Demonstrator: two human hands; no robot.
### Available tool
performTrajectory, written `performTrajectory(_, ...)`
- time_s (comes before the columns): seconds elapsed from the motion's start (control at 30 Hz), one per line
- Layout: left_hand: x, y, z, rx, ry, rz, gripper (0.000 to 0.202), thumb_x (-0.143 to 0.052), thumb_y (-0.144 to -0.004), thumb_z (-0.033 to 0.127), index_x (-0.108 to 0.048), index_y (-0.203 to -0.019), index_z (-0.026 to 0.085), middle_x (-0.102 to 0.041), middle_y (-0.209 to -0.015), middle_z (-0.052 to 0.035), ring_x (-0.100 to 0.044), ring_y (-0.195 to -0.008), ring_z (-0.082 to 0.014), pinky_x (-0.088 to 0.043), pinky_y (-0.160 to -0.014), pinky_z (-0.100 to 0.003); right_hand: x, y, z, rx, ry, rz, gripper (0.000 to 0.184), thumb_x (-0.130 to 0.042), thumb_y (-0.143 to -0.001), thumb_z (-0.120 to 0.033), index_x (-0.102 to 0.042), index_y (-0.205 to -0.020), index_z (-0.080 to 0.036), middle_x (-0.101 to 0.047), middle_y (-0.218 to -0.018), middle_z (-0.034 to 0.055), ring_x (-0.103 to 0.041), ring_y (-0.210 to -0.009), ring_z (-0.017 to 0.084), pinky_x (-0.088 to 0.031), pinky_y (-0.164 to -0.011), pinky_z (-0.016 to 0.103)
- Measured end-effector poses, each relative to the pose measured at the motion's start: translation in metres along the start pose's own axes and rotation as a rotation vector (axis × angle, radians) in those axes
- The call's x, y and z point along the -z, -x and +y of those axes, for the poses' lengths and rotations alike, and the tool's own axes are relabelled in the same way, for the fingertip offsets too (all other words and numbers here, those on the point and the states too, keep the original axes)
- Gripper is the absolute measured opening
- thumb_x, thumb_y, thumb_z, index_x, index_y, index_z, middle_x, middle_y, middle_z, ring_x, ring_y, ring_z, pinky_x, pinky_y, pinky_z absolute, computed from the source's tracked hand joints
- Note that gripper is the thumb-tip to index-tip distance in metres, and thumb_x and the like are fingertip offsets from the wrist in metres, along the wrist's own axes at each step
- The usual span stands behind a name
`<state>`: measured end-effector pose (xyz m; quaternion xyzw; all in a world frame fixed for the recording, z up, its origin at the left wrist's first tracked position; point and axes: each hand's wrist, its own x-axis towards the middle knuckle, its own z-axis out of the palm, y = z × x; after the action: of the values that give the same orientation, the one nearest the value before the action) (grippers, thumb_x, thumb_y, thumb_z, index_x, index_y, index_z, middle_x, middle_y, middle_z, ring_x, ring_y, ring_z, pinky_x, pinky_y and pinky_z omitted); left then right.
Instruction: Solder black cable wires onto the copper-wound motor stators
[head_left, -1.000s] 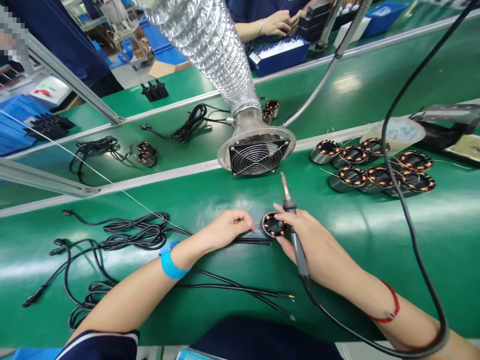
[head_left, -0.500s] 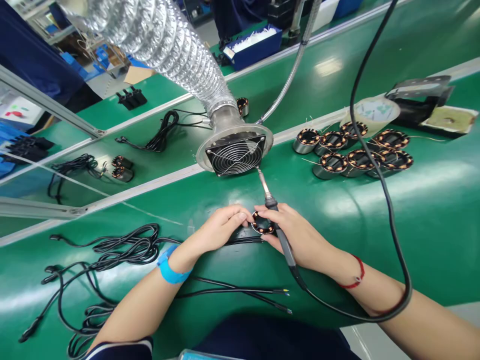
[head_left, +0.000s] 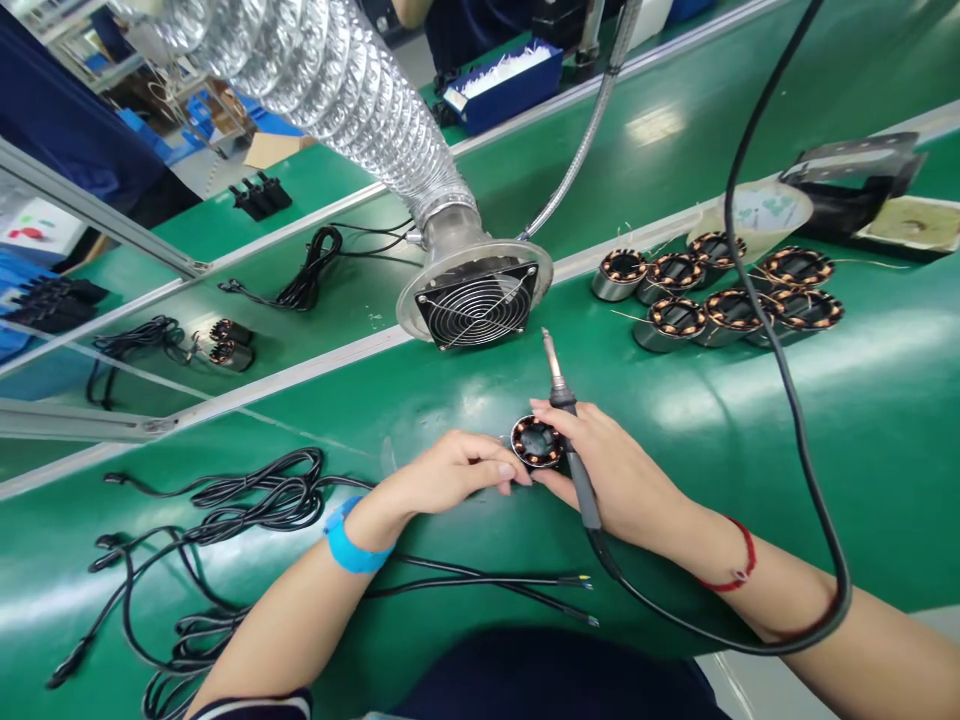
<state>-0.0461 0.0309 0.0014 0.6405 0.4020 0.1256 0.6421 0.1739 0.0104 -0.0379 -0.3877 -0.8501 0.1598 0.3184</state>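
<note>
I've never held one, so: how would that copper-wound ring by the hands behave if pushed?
The ring is probably stiff and heavy for its size, given its metallic rim and copper-coloured windings. Its round outline suggests it might roll if tipped onto its edge.

Glossy green worktop (head_left: 892, 480), copper and black on our coil ring (head_left: 519, 447) at centre, our grey-handled soldering iron (head_left: 580, 475), ribbed silver duct (head_left: 360, 90) upper left, black fan (head_left: 478, 308) patterned in silver circles, bright blue wristband (head_left: 351, 540) lower left, red bracelet (head_left: 748, 556) lower right
</note>
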Motion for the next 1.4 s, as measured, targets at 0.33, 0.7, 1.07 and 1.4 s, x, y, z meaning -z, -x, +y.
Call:
performTrajectory(0.33,0.004,-0.001,-0.007,0.067,0.100,0.316,0.020,-0.057,-0.088,0.028,-0.064,-0.096,0.012,-0.060,-0.078,-0.0009,-0.049,-0.066,-0.0091,-0.042,-0.066,-0.022,-0.009,0.004,0.002,-0.083,-0.090,0.088,0.043,-0.062,-0.089,-0.029,-0.044,-0.128,-0.024,-0.068,-0.111,0.0122,-0.070,-0.098,0.028,-0.061,-0.079,0.045)
performTrajectory(0.7,-0.004,0.008,0.003,-0.056,-0.551,0.305,0.015,-0.048,-0.091,0.018,-0.063,-0.087,0.018,-0.065,-0.089,-0.0040,-0.058,-0.084,-0.0169,-0.046,-0.077,-0.030,-0.009,0.005,0.001,0.022,-0.309,0.104,0.045,-0.066,-0.088,-0.026,-0.044,-0.126,-0.028,-0.067,-0.125,0.0136,-0.068,-0.112,0.026,-0.060,-0.089,0.044)
performTrajectory(1.07,-0.007,-0.008,-0.002,0.072,0.494,0.230,0.031,-0.070,-0.072,0.042,-0.057,-0.071,0.014,-0.059,-0.063,0.0013,-0.034,-0.048,-0.0043,-0.024,-0.048,-0.021,-0.003,-0.007,-0.001,0.130,0.098,-0.101,0.032,-0.060,-0.091,-0.027,-0.050,-0.120,-0.020,-0.071,-0.107,0.0143,-0.070,-0.091,0.028,-0.059,-0.074,0.045)
performTrajectory(1.4,-0.018,0.004,0.000,0.161,-0.481,0.247,0.017,-0.062,-0.082,0.022,-0.060,-0.098,0.018,-0.060,-0.096,-0.0039,-0.056,-0.080,-0.0166,-0.045,-0.074,-0.030,0.010,-0.006,0.014,-0.033,-0.122,-0.067,0.050,-0.058,-0.087,-0.018,-0.039,-0.134,-0.022,-0.058,-0.137,0.0165,-0.060,-0.122,0.029,-0.054,-0.096,0.051)
